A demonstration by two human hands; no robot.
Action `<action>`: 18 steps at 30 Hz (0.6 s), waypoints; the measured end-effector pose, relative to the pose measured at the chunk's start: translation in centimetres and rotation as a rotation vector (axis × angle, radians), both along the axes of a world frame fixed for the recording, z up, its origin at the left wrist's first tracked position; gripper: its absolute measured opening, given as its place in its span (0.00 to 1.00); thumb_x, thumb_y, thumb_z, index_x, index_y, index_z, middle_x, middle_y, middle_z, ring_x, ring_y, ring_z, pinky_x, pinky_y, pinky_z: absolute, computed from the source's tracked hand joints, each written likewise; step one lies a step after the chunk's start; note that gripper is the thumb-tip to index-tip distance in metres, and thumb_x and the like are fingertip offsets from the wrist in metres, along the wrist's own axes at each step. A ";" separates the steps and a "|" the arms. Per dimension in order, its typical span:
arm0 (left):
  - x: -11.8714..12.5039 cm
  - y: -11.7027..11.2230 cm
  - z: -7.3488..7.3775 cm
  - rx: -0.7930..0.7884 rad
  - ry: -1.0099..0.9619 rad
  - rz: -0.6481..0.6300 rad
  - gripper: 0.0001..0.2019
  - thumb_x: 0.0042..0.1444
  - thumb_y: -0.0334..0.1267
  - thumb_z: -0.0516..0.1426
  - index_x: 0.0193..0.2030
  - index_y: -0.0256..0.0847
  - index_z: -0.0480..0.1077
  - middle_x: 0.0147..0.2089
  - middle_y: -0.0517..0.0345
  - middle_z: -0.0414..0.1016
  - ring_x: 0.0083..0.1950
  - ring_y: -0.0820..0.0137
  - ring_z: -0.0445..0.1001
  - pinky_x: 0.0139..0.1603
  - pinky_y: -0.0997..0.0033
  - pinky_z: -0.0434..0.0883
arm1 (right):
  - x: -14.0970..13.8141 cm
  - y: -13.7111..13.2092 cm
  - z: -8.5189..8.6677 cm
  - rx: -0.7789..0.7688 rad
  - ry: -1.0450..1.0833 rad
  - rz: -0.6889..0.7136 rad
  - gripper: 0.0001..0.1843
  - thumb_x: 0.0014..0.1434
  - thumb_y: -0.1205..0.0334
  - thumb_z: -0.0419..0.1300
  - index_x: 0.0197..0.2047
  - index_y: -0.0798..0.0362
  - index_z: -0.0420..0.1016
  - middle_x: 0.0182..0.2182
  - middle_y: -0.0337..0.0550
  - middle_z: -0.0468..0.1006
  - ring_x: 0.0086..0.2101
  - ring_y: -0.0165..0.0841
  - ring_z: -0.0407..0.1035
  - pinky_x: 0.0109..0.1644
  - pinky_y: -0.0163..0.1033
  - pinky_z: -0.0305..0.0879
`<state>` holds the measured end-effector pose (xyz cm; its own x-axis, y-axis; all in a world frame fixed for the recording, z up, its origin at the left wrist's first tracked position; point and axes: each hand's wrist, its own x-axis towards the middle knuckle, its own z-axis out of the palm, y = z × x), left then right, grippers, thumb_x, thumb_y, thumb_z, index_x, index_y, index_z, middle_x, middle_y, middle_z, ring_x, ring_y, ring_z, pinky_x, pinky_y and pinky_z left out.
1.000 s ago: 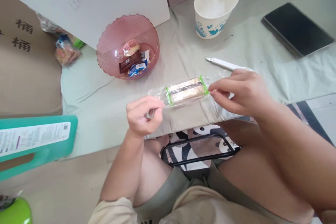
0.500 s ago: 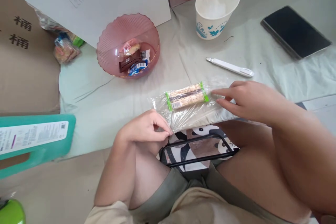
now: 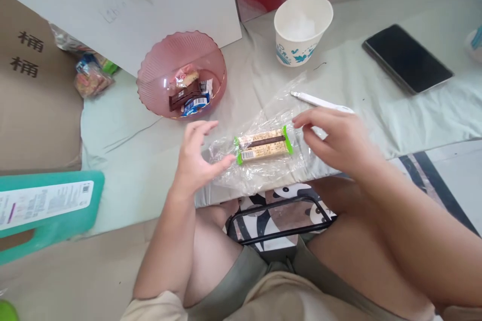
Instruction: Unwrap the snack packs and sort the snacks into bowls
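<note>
A wrapped snack bar (image 3: 263, 144) with green ends lies inside a clear plastic bag (image 3: 263, 170) on the low table's front edge. My left hand (image 3: 198, 158) hovers just left of the bar, fingers spread, thumb touching the bag. My right hand (image 3: 337, 135) is at the bar's right end, its fingers curled and pinching the bag's plastic there.
A pink bowl (image 3: 154, 85) holding several wrapped snacks stands at the back left. A paper cup (image 3: 301, 30), a white pen-like tool (image 3: 320, 102) and a dark tablet (image 3: 406, 57) lie behind. A cardboard box (image 3: 33, 90) and a green stool (image 3: 48, 205) are to the left.
The bar went from being held up between both hands down onto the table. My left hand released its pinch and opened beside the bar; the bag now spreads around it.
</note>
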<state>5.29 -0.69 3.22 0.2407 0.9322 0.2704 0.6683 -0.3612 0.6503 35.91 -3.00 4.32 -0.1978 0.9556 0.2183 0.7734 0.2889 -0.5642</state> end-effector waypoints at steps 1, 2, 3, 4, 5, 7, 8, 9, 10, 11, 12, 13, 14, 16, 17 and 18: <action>0.2 0.1 0.0 -0.035 0.058 -0.065 0.32 0.44 0.47 0.70 0.58 0.43 0.75 0.57 0.49 0.76 0.57 0.59 0.77 0.57 0.58 0.78 | -0.4 0.0 -0.2 -0.024 0.018 0.063 0.14 0.65 0.65 0.53 0.47 0.50 0.80 0.47 0.49 0.85 0.47 0.42 0.79 0.54 0.48 0.74; 0.4 0.1 0.1 -0.079 0.100 -0.115 0.32 0.46 0.46 0.70 0.59 0.44 0.74 0.60 0.48 0.74 0.61 0.58 0.75 0.62 0.56 0.76 | -0.9 0.0 -0.4 -0.048 0.023 0.120 0.15 0.65 0.64 0.53 0.50 0.51 0.79 0.49 0.50 0.85 0.49 0.42 0.79 0.55 0.49 0.74; 0.6 0.1 0.1 -0.114 0.121 -0.142 0.28 0.48 0.44 0.69 0.58 0.44 0.75 0.61 0.49 0.74 0.62 0.58 0.75 0.64 0.56 0.74 | -1.5 0.0 -0.6 -0.067 0.013 0.168 0.16 0.66 0.64 0.54 0.53 0.52 0.78 0.51 0.52 0.84 0.52 0.44 0.78 0.57 0.51 0.73; 0.8 0.1 0.1 -0.133 0.122 -0.139 0.22 0.51 0.41 0.66 0.55 0.44 0.76 0.60 0.50 0.75 0.60 0.60 0.76 0.64 0.57 0.74 | -2.0 0.1 -0.9 -0.077 -0.007 0.203 0.18 0.65 0.63 0.55 0.56 0.53 0.76 0.54 0.53 0.82 0.55 0.46 0.76 0.60 0.53 0.72; 1.0 0.3 0.0 -0.139 0.106 -0.104 0.16 0.53 0.39 0.64 0.50 0.43 0.78 0.57 0.51 0.77 0.57 0.62 0.78 0.62 0.59 0.75 | -2.5 0.1 -1.1 -0.084 -0.032 0.227 0.20 0.65 0.63 0.56 0.59 0.53 0.75 0.57 0.55 0.81 0.57 0.47 0.75 0.62 0.55 0.70; 1.1 0.8 -0.5 -0.150 0.029 0.046 0.07 0.56 0.38 0.61 0.39 0.41 0.78 0.46 0.53 0.81 0.47 0.66 0.80 0.51 0.65 0.78 | -3.4 0.2 -1.5 -0.112 -0.084 0.254 0.26 0.63 0.62 0.58 0.64 0.55 0.72 0.60 0.56 0.78 0.61 0.50 0.71 0.64 0.57 0.68; 0.9 1.1 -0.9 -0.175 -0.034 0.138 0.06 0.57 0.38 0.60 0.35 0.40 0.77 0.40 0.55 0.81 0.41 0.68 0.80 0.43 0.68 0.77 | -3.6 0.3 -1.6 -0.133 -0.112 0.258 0.28 0.62 0.62 0.59 0.66 0.55 0.70 0.61 0.57 0.77 0.61 0.52 0.71 0.64 0.58 0.68; 0.7 1.5 -1.2 -0.220 -0.107 0.229 0.07 0.57 0.39 0.59 0.32 0.40 0.76 0.34 0.56 0.80 0.35 0.69 0.79 0.35 0.71 0.75 | -3.8 0.3 -1.7 -0.154 -0.141 0.260 0.30 0.62 0.62 0.59 0.67 0.56 0.69 0.60 0.57 0.77 0.60 0.52 0.71 0.63 0.59 0.68; 0.4 1.9 -1.6 -0.272 -0.184 0.314 0.07 0.57 0.39 0.58 0.31 0.40 0.75 0.30 0.58 0.79 0.31 0.71 0.77 0.28 0.73 0.71 | -4.0 0.4 -1.7 -0.171 -0.170 0.265 0.32 0.61 0.62 0.60 0.68 0.56 0.68 0.60 0.58 0.77 0.59 0.53 0.71 0.61 0.59 0.69; 0.0 2.2 -1.9 -0.315 -0.256 0.385 0.07 0.57 0.38 0.58 0.31 0.40 0.74 0.27 0.59 0.77 0.27 0.72 0.75 0.24 0.75 0.67 | -4.0 0.4 -1.7 -0.183 -0.196 0.274 0.33 0.60 0.62 0.60 0.68 0.56 0.68 0.60 0.58 0.77 0.58 0.54 0.72 0.60 0.59 0.69; -0.3 2.5 -2.1 -0.335 -0.308 0.441 0.06 0.57 0.37 0.57 0.31 0.40 0.73 0.26 0.61 0.75 0.25 0.73 0.73 0.23 0.75 0.66 | -4.0 0.5 -1.7 -0.189 -0.214 0.281 0.33 0.59 0.62 0.60 0.68 0.55 0.68 0.60 0.58 0.76 0.58 0.54 0.72 0.59 0.59 0.69; -0.5 2.6 -2.1 -0.310 -0.329 0.487 0.05 0.57 0.36 0.57 0.32 0.40 0.73 0.25 0.62 0.74 0.24 0.73 0.72 0.23 0.75 0.66 | -4.1 0.5 -1.7 -0.195 -0.226 0.285 0.32 0.59 0.63 0.60 0.66 0.55 0.69 0.60 0.58 0.76 0.57 0.54 0.71 0.59 0.59 0.69; -0.6 2.5 -2.0 -0.233 -0.313 0.523 0.05 0.58 0.35 0.57 0.33 0.40 0.73 0.26 0.62 0.74 0.25 0.74 0.72 0.26 0.74 0.68 | -4.1 0.6 -1.7 -0.201 -0.229 0.287 0.30 0.58 0.63 0.60 0.65 0.54 0.71 0.60 0.57 0.77 0.57 0.53 0.71 0.59 0.58 0.69; -0.3 1.9 -1.3 0.043 -0.207 0.513 0.03 0.59 0.34 0.59 0.35 0.40 0.74 0.29 0.62 0.75 0.28 0.74 0.72 0.31 0.73 0.71 | -4.1 0.6 -1.7 -0.215 -0.217 0.284 0.27 0.58 0.64 0.60 0.62 0.53 0.72 0.57 0.56 0.78 0.57 0.52 0.71 0.59 0.57 0.68; 0.2 1.4 -0.8 0.197 -0.140 0.450 0.02 0.59 0.33 0.59 0.37 0.41 0.74 0.31 0.61 0.76 0.30 0.74 0.73 0.34 0.72 0.71 | -4.1 0.6 -1.8 -0.220 -0.209 0.281 0.26 0.58 0.65 0.59 0.61 0.53 0.72 0.56 0.56 0.79 0.56 0.52 0.72 0.59 0.57 0.68; 0.9 0.9 -0.3 0.334 -0.076 0.342 0.02 0.59 0.32 0.60 0.37 0.41 0.75 0.33 0.61 0.77 0.32 0.73 0.73 0.36 0.72 0.72 | -4.1 0.6 -1.9 -0.220 -0.199 0.276 0.25 0.59 0.65 0.59 0.60 0.53 0.72 0.55 0.55 0.79 0.55 0.51 0.72 0.58 0.57 0.68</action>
